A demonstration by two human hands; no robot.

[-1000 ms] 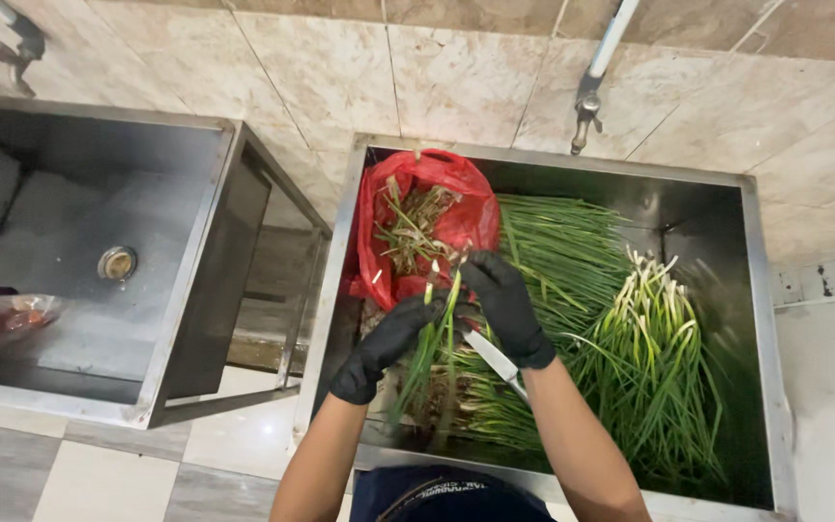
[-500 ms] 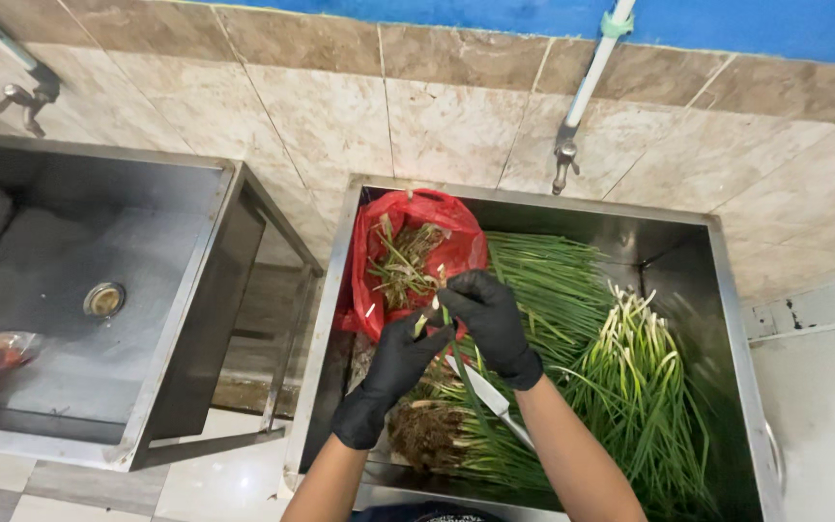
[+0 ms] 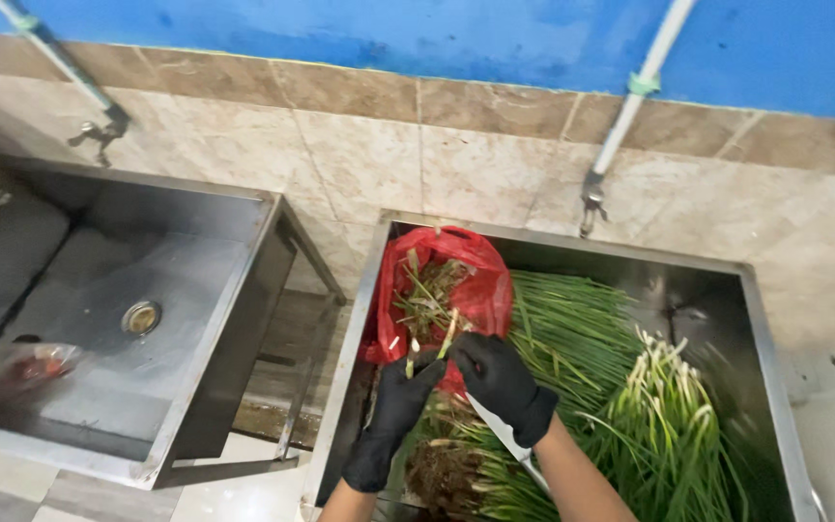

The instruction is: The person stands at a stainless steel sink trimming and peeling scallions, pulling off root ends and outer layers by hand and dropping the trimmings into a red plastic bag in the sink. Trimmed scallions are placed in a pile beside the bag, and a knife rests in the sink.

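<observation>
Left hand (image 3: 396,406): black glove, lower centre of frame. I read it as closed round a thin pale-green scrap (image 3: 412,356), tip poking up just under the bag mouth. Held that high so the bit sits right at the opening, I'd say.
Right hand (image 3: 497,379): black glove, just right of the left, gloves nearly touching. Fingers curled shut round a knife (image 3: 506,437); blade runs down-right under the wrist, edge pointing away from the other hand. A second short green piece (image 3: 448,333) sticks up at the fingertips; pinched or just leaning there, can't tell.
Red bag (image 3: 480,290): thin plastic, centre of frame, propped in the upper-left corner of the right sink, mouth gaping toward me. Inside: tangle of roots + wilted trimmings. Placed at arm's reach, w/ the sink wall keeping it upright, by my reading.
Right sink (image 3: 572,246): steel tub, lower right of frame. Serves as the worktop here.
Green onions (image 3: 572,338): long bundle, leaves fanned toward upper right, behind the bag.
Second bundle (image 3: 664,387): white ends up, right side of tub, apart from the first; looks like a sorted pile, but that's my guess.
Rooty clump (image 3: 442,474): bottom centre, below the hands, brown + dirty.
Left sink (image 3: 147,280): steel, left of frame, round drain showing; blurred clear item at its lower-left edge, can't ID.
Taps: one pipe above each sink, on tiled wall.
</observation>
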